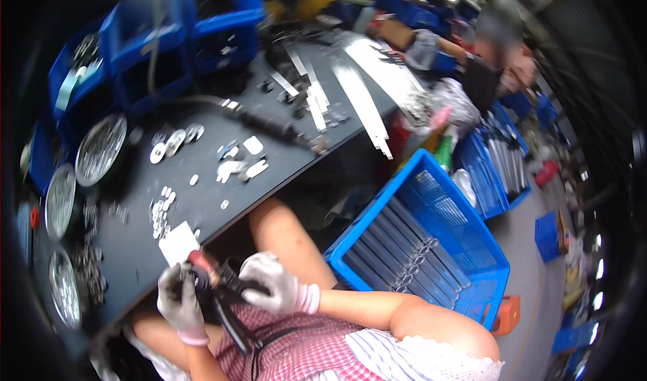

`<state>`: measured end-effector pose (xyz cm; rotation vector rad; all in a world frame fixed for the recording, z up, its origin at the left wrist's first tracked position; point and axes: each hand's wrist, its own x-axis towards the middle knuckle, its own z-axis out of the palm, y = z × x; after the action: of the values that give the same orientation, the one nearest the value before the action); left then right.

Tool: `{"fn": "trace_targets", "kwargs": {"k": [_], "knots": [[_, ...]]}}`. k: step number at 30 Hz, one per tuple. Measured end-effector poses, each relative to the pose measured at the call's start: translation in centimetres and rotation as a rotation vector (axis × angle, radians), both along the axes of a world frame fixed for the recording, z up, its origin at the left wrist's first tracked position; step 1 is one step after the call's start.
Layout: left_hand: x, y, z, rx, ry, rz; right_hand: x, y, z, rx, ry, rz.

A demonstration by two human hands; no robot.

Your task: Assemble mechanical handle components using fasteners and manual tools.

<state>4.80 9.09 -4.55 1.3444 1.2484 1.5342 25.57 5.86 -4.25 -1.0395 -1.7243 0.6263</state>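
Note:
Both hands wear whitish gloves with pink cuffs and are together over my lap, just off the table edge. My left hand [179, 303] is closed around a dark assembly with a round black end [200, 278]. My right hand [273, 283], a little to the right, has its fingers closed on a black lever-like piece [232, 280] of it; blur hides the exact kind. A black tube [231, 324] slants down from between the hands toward my lap. Just beyond them shows a red cylindrical part [203, 263], beside a white square pad [179, 243] at the table edge.
Small metal pieces [162, 212], washers [175, 142] and a dark air tool [269, 121] lie on the dark table [155, 260]. Blue bins [145, 37] and round dishes [101, 150] line its far left. A blue crate [421, 162] of rods stands right. Another person [499, 51] sits beyond.

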Motion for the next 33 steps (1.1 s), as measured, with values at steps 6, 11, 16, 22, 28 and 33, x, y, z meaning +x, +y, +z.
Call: {"fn": "trace_targets", "kwargs": {"k": [6, 11, 16, 22, 28, 33], "knots": [[1.0, 0.5, 3.6, -0.079, 0.02, -0.095, 0.7, -1.2, 0.8, -0.269, 0.026, -0.08], [0.3, 0.2, 2.9, -0.105, -0.321, -0.112, 1.5, -2.0, -1.4, -0.5, 0.194, -0.027], [1.2, 0.2, 2.7, -0.102, -0.329, -0.13, 1.5, -2.5, -2.1, -0.568, 0.152, -0.015], [0.5, 0.7, 3.0, 0.074, 0.194, -0.132, 0.8, -2.2, -2.6, -0.429, 0.027, 0.039], [0.2, 0.4, 4.6, 0.25, 0.941, 0.019, 0.9, -1.7, -3.2, -0.47, 0.079, 0.105], [-1.2, -0.4, 3.1, 0.281, 0.993, 0.044, 3.5, -0.6, 0.3, -0.201, -0.057, -0.001]]}}
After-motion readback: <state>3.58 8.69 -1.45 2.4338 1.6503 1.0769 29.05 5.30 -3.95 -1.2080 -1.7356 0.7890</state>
